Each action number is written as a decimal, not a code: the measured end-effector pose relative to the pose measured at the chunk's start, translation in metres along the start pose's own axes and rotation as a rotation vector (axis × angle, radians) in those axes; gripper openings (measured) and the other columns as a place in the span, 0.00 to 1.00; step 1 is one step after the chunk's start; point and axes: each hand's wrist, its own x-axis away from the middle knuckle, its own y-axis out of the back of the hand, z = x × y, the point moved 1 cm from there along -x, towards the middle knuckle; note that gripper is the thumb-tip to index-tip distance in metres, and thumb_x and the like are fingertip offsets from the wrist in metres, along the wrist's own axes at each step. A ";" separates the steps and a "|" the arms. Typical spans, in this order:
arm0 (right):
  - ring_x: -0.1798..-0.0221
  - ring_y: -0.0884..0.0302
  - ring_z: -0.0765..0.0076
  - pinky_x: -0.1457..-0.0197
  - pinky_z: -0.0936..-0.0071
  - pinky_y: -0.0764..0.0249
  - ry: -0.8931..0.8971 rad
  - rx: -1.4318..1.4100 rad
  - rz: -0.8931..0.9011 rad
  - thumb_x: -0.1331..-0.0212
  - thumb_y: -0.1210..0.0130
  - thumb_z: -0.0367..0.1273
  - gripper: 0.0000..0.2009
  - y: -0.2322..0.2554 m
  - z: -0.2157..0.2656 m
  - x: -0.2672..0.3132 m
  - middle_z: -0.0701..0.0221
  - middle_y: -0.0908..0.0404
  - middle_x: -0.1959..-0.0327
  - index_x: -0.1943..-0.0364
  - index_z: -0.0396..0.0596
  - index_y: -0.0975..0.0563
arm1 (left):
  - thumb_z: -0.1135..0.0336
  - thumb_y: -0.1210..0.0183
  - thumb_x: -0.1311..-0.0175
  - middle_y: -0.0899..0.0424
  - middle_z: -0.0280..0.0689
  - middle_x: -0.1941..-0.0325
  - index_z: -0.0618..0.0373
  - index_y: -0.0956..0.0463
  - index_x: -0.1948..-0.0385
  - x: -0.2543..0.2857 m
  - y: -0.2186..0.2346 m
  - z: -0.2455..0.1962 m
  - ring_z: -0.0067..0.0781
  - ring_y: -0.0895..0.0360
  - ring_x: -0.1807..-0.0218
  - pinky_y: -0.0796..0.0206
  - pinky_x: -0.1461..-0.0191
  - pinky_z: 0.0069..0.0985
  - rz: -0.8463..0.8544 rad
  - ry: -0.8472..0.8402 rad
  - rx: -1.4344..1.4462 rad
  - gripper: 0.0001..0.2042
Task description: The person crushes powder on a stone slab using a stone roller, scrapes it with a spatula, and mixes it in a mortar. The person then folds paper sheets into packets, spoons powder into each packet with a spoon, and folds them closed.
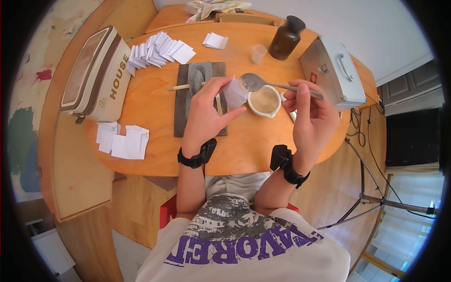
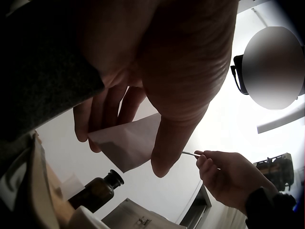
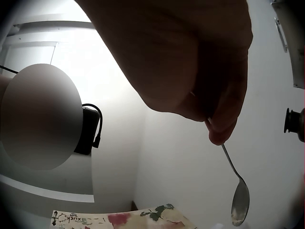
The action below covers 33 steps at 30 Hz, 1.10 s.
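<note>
Between the thumb and fingers of the left hand (image 1: 206, 113) is a small white paper packet (image 1: 236, 94), its top edge near the spoon's bowl. The right hand (image 1: 312, 113) pinches the handle of a metal spoon (image 1: 253, 82); a little pale powder shows at the bowl's tip in the right wrist view (image 3: 239, 202). Below the spoon stands a white mortar (image 1: 264, 101) holding beige powder. In the left wrist view the left thumb presses the paper (image 2: 131, 143), and the right hand (image 2: 233, 179) holds the spoon's handle beyond it.
Folded white packets (image 1: 162, 49) lie at the back left, more papers (image 1: 129, 141) at the front left. A dark mat (image 1: 183, 113) lies under the left hand. A brown bottle (image 1: 285, 40), a clear cup (image 1: 258, 54) and a metal case (image 1: 329, 73) stand at the back right.
</note>
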 end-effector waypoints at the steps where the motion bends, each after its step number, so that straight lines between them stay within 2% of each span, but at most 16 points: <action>1: 0.66 0.10 0.75 0.60 0.77 0.14 0.005 -0.020 0.020 0.18 0.36 0.28 0.09 -0.001 -0.001 0.001 0.66 0.08 0.67 0.53 0.35 0.10 | 0.68 0.16 0.44 0.10 0.46 0.39 0.65 0.18 0.35 0.000 0.000 0.000 0.47 0.11 0.38 0.19 0.31 0.37 -0.004 -0.002 0.000 0.33; 2: 0.66 0.10 0.75 0.60 0.77 0.14 0.006 -0.021 0.020 0.18 0.36 0.28 0.09 -0.001 0.000 0.002 0.66 0.08 0.67 0.53 0.35 0.10 | 0.68 0.16 0.44 0.10 0.46 0.39 0.65 0.18 0.35 0.000 0.001 -0.002 0.47 0.11 0.38 0.19 0.31 0.37 -0.005 -0.003 -0.001 0.33; 4: 0.66 0.10 0.75 0.59 0.77 0.14 0.101 0.092 0.093 0.18 0.36 0.27 0.08 -0.001 0.001 0.003 0.65 0.07 0.67 0.53 0.35 0.10 | 0.76 0.18 0.44 0.11 0.43 0.35 0.66 0.19 0.33 0.000 0.002 -0.005 0.36 0.12 0.33 0.21 0.22 0.35 0.037 0.049 -0.016 0.33; 5: 0.66 0.10 0.75 0.59 0.77 0.14 0.101 0.093 0.092 0.18 0.36 0.27 0.08 0.000 0.001 0.004 0.65 0.07 0.67 0.53 0.35 0.10 | 0.76 0.18 0.44 0.11 0.43 0.35 0.66 0.19 0.33 0.000 0.001 -0.004 0.36 0.12 0.33 0.21 0.22 0.35 0.038 0.049 -0.015 0.33; 7: 0.66 0.10 0.75 0.59 0.77 0.14 0.149 0.120 0.143 0.19 0.35 0.27 0.07 0.003 0.000 0.003 0.65 0.06 0.66 0.53 0.35 0.10 | 0.69 0.16 0.44 0.10 0.46 0.39 0.65 0.18 0.36 0.000 0.000 -0.003 0.47 0.11 0.39 0.19 0.31 0.38 -0.010 0.011 -0.001 0.32; 8: 0.66 0.10 0.75 0.59 0.77 0.14 0.149 0.121 0.142 0.19 0.35 0.27 0.07 0.003 -0.001 0.004 0.65 0.06 0.66 0.53 0.35 0.10 | 0.69 0.16 0.44 0.10 0.46 0.39 0.65 0.18 0.36 0.000 0.000 -0.003 0.47 0.11 0.39 0.19 0.31 0.38 -0.009 0.010 0.000 0.32; 10: 0.66 0.07 0.75 0.59 0.77 0.14 0.092 0.012 0.049 0.19 0.35 0.28 0.08 0.007 -0.005 0.003 0.66 0.06 0.66 0.53 0.36 0.10 | 0.69 0.16 0.44 0.10 0.47 0.39 0.65 0.18 0.36 0.000 0.000 -0.002 0.47 0.11 0.39 0.19 0.30 0.37 -0.003 0.002 0.002 0.32; 14: 0.65 0.06 0.73 0.59 0.76 0.14 0.006 0.117 -0.073 0.18 0.36 0.30 0.10 0.018 -0.016 -0.008 0.66 0.06 0.66 0.53 0.35 0.10 | 0.69 0.17 0.43 0.10 0.48 0.39 0.66 0.18 0.36 0.001 0.001 -0.003 0.46 0.11 0.39 0.19 0.30 0.37 -0.004 0.006 0.019 0.32; 16: 0.66 0.06 0.73 0.59 0.76 0.14 -0.074 0.309 -0.019 0.17 0.37 0.31 0.11 0.021 -0.034 -0.012 0.66 0.06 0.67 0.53 0.34 0.10 | 0.73 0.16 0.41 0.11 0.42 0.35 0.65 0.19 0.33 0.000 0.002 -0.005 0.33 0.13 0.34 0.22 0.22 0.36 0.030 0.050 0.003 0.33; 21: 0.69 0.07 0.69 0.60 0.72 0.16 -0.132 0.481 0.109 0.20 0.37 0.31 0.11 0.024 -0.079 -0.019 0.64 0.06 0.70 0.56 0.35 0.10 | 0.72 0.16 0.41 0.11 0.41 0.35 0.65 0.19 0.33 0.000 0.003 -0.004 0.32 0.13 0.35 0.23 0.21 0.36 0.032 0.044 0.018 0.33; 31: 0.70 0.08 0.72 0.62 0.74 0.16 -0.218 0.409 0.155 0.20 0.38 0.30 0.11 0.017 -0.088 -0.019 0.66 0.07 0.72 0.58 0.35 0.10 | 0.71 0.17 0.40 0.11 0.41 0.36 0.65 0.19 0.33 0.000 0.004 -0.005 0.32 0.13 0.34 0.23 0.22 0.36 0.032 0.047 0.012 0.32; 33: 0.70 0.08 0.73 0.61 0.74 0.15 -0.262 0.357 0.102 0.20 0.38 0.30 0.12 0.021 -0.093 -0.020 0.65 0.07 0.72 0.58 0.34 0.10 | 0.71 0.17 0.40 0.11 0.41 0.36 0.65 0.19 0.34 0.000 0.004 -0.003 0.32 0.13 0.34 0.23 0.22 0.36 0.033 0.047 0.008 0.32</action>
